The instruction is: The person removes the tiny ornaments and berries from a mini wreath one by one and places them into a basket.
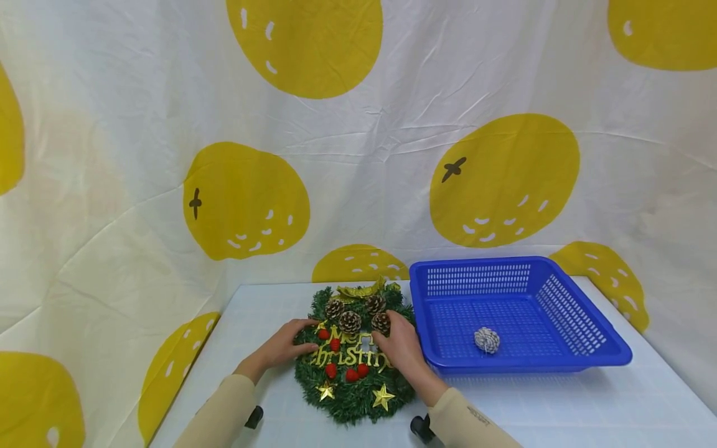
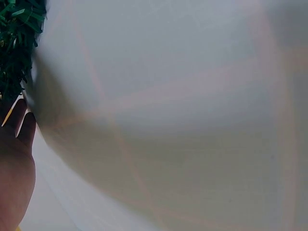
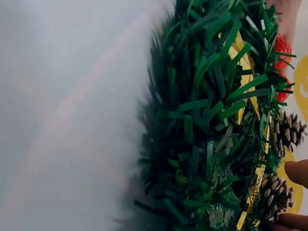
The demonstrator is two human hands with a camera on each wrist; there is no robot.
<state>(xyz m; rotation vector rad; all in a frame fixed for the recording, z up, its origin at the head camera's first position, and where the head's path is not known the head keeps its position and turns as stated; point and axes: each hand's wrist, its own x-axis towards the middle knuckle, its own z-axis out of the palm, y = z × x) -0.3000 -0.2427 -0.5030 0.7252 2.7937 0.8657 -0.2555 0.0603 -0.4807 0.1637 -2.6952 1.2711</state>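
Green tinsel wreath [image 1: 347,404] lies on table, gold "Merry Christmas" lettering [image 1: 350,356] across middle, pine cones above, red berries and gold stars on it. Left hand [image 1: 291,341]: fingers extended, touching wreath's left side. Right hand [image 1: 402,345]: thumb and finger around right-hand pine cone [image 1: 381,322], can't tell if pinched. Blue basket [image 1: 504,367] just right, pale woven ball [image 1: 487,340] inside. White table [image 1: 532,404]; fruit-print cloth [image 1: 364,199] behind.

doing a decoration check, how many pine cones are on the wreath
4 visible in the head view: the back-left cone, the back-right cone, the front-left cone, and the front-right cone by the right hand. More may be hidden.
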